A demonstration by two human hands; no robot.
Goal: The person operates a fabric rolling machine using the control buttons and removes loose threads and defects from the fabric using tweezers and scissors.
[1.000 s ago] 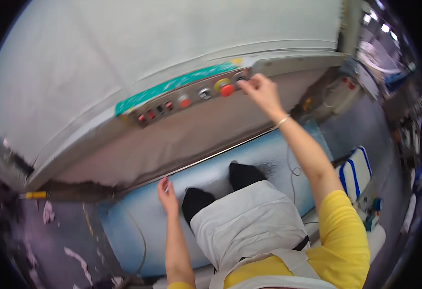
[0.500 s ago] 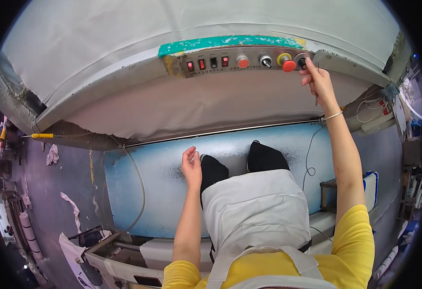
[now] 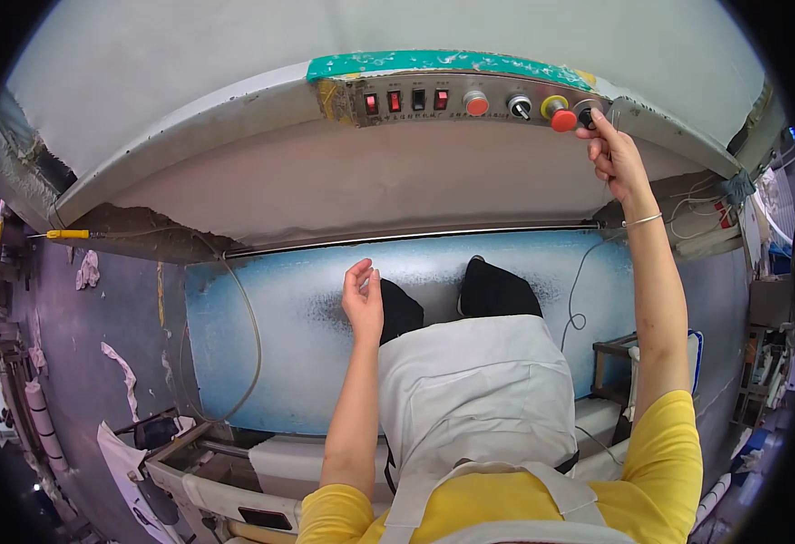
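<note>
My right hand (image 3: 619,161) holds a black knob (image 3: 587,117) between thumb and finger at the right end of a metal control panel (image 3: 452,107). Just left of the knob is a red button with a yellow ring (image 3: 561,115), then a silver selector switch (image 3: 519,107) and a flat red button (image 3: 475,102). Several rocker switches (image 3: 395,101) sit at the panel's left. My left hand (image 3: 362,301) hangs in the air above the blue platform (image 3: 297,363), touching nothing, its fingers loosely bent and apart.
White fabric (image 3: 379,27) spreads behind the panel, with green tape (image 3: 434,63) along its edge. A yellow-handled tool (image 3: 68,234) lies at the left. A thin cable (image 3: 571,295) crosses the platform's right side. A machine frame (image 3: 207,471) stands at the lower left.
The view has turned and steadied, so the panel now appears more level. My right hand remains at the black knob. My left hand stays raised over the platform.
</note>
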